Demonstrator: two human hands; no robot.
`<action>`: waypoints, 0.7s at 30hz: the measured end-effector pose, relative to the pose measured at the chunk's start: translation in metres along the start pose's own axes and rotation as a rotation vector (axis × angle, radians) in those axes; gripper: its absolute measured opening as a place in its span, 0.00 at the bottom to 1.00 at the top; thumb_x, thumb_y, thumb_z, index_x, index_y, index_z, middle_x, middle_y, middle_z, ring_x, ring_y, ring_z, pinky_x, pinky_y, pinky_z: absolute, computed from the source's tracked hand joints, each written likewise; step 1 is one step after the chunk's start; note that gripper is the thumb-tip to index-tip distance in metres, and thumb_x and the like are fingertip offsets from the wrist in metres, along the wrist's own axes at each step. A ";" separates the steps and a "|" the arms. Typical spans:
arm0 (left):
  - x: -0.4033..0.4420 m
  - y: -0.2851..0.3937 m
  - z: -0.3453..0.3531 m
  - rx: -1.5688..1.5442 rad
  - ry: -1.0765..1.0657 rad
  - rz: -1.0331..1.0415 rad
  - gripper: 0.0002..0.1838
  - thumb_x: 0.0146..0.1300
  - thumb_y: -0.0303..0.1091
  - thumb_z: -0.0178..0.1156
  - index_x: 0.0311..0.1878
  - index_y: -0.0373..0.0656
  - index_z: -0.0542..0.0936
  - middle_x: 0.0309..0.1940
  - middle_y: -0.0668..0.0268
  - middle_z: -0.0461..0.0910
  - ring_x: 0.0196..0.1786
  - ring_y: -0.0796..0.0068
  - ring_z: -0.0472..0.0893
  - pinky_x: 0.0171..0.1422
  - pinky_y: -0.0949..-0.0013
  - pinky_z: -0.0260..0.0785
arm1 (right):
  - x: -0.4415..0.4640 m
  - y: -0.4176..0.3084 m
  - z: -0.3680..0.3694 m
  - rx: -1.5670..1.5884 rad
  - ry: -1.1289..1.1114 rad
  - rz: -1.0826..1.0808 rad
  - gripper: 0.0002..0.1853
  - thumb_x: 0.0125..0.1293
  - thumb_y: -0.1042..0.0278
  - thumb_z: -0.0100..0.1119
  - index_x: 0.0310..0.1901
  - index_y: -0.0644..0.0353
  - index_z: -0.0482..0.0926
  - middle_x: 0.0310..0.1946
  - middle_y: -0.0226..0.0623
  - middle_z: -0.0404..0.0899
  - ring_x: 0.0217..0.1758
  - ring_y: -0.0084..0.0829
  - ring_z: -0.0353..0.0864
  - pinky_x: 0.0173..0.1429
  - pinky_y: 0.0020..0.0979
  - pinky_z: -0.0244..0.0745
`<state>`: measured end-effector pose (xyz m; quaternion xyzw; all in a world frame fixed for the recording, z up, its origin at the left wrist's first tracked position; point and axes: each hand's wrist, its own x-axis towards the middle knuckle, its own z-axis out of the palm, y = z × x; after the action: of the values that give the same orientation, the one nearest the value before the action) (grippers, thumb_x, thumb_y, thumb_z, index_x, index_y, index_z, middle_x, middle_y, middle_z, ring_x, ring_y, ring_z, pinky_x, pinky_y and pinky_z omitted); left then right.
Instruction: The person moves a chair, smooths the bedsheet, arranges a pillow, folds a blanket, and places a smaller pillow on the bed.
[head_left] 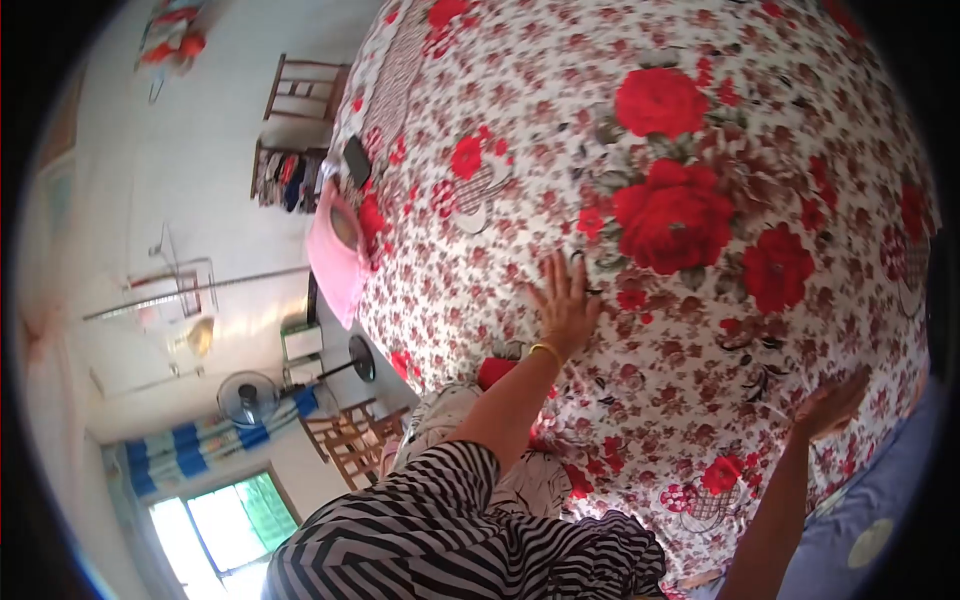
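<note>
A floral cloth (pixel 540 110) with red roses on a white ground is spread over a wide, bed-like surface. My left hand (pixel 565 308), with a yellow band at the wrist, lies palm down on it near the middle, fingers spread. Further right, my right hand (pixel 832 405) rests low on the same cloth, seen from the side with its fingers stretched out. Neither hand shows anything held. Small folds show in the cloth around my right hand.
A pink bag-like item (pixel 337 255) and a dark phone-like object (pixel 356 161) lie at the cloth's left edge. Beyond are wooden chairs (pixel 305 88), a fan (pixel 248 400) and a window (pixel 225 525). Bluish fabric (pixel 880 490) shows at lower right.
</note>
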<state>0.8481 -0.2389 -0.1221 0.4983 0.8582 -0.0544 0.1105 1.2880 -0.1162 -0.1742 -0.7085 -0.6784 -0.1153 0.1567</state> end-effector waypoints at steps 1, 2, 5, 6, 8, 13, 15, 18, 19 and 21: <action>0.000 -0.001 0.002 -0.008 0.001 -0.002 0.36 0.56 0.47 0.48 0.67 0.47 0.51 0.69 0.54 0.36 0.71 0.54 0.36 0.64 0.34 0.28 | -0.002 -0.001 -0.001 -0.039 -0.022 0.045 0.25 0.69 0.53 0.28 0.64 0.51 0.56 0.63 0.36 0.57 0.65 0.35 0.55 0.67 0.36 0.52; 0.000 -0.002 0.003 -0.014 -0.001 -0.001 0.36 0.56 0.47 0.48 0.67 0.48 0.51 0.69 0.54 0.37 0.71 0.55 0.37 0.63 0.33 0.29 | -0.003 -0.001 -0.001 -0.048 0.010 0.031 0.25 0.68 0.53 0.30 0.64 0.52 0.57 0.63 0.34 0.57 0.65 0.34 0.55 0.66 0.36 0.52; 0.000 -0.005 0.005 -0.017 0.038 0.014 0.36 0.56 0.49 0.48 0.67 0.52 0.51 0.69 0.56 0.38 0.71 0.55 0.38 0.62 0.32 0.32 | -0.002 0.005 0.004 -0.073 0.065 -0.052 0.26 0.68 0.50 0.26 0.64 0.53 0.57 0.63 0.33 0.58 0.65 0.36 0.56 0.66 0.37 0.52; -0.001 -0.006 0.005 -0.045 0.045 0.025 0.36 0.55 0.47 0.47 0.67 0.51 0.51 0.69 0.54 0.38 0.71 0.54 0.38 0.63 0.33 0.29 | -0.001 0.007 0.005 -0.043 0.076 -0.075 0.28 0.68 0.48 0.25 0.64 0.54 0.58 0.63 0.34 0.59 0.64 0.38 0.57 0.65 0.38 0.53; -0.001 -0.007 0.005 -0.085 0.039 0.020 0.35 0.56 0.47 0.47 0.67 0.51 0.52 0.69 0.54 0.38 0.71 0.54 0.39 0.63 0.33 0.29 | -0.001 0.008 0.005 -0.002 0.074 -0.083 0.28 0.68 0.47 0.26 0.64 0.54 0.57 0.63 0.35 0.58 0.64 0.38 0.57 0.65 0.39 0.54; -0.001 -0.012 0.002 -0.177 0.013 0.037 0.35 0.58 0.49 0.49 0.67 0.53 0.50 0.69 0.57 0.36 0.71 0.58 0.37 0.63 0.32 0.31 | -0.001 0.017 0.006 -0.118 0.039 -0.106 0.25 0.67 0.55 0.32 0.62 0.57 0.59 0.60 0.42 0.62 0.61 0.42 0.63 0.62 0.40 0.59; 0.000 -0.015 0.002 -0.227 0.017 0.059 0.35 0.57 0.48 0.48 0.67 0.51 0.52 0.69 0.55 0.37 0.71 0.56 0.37 0.62 0.31 0.31 | 0.006 0.018 0.007 0.012 0.054 -0.171 0.25 0.69 0.53 0.31 0.64 0.55 0.56 0.63 0.41 0.57 0.65 0.39 0.56 0.66 0.38 0.54; -0.003 -0.018 0.006 -0.280 0.079 0.086 0.35 0.57 0.48 0.48 0.67 0.51 0.52 0.69 0.53 0.38 0.70 0.51 0.39 0.61 0.29 0.29 | -0.001 -0.036 -0.027 -1.108 -0.600 -0.213 0.24 0.68 0.55 0.34 0.63 0.55 0.57 0.63 0.43 0.55 0.65 0.40 0.55 0.66 0.37 0.53; -0.003 -0.019 0.006 -0.308 0.079 0.086 0.35 0.57 0.48 0.48 0.67 0.51 0.52 0.69 0.53 0.38 0.70 0.51 0.39 0.60 0.29 0.29 | -0.034 0.028 0.029 -0.679 -0.220 -0.347 0.24 0.68 0.56 0.36 0.63 0.55 0.57 0.64 0.44 0.54 0.65 0.41 0.56 0.66 0.36 0.53; -0.006 -0.020 0.003 -0.342 0.086 0.100 0.35 0.58 0.49 0.47 0.67 0.50 0.52 0.69 0.52 0.37 0.70 0.52 0.38 0.61 0.29 0.29 | -0.083 0.023 0.033 -0.080 0.004 -0.475 0.25 0.68 0.58 0.37 0.64 0.57 0.54 0.65 0.44 0.51 0.66 0.42 0.54 0.66 0.36 0.53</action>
<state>0.8343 -0.2540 -0.1237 0.5162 0.8330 0.1194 0.1593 1.3054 -0.1814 -0.2375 -0.5346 -0.8205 -0.1771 0.0982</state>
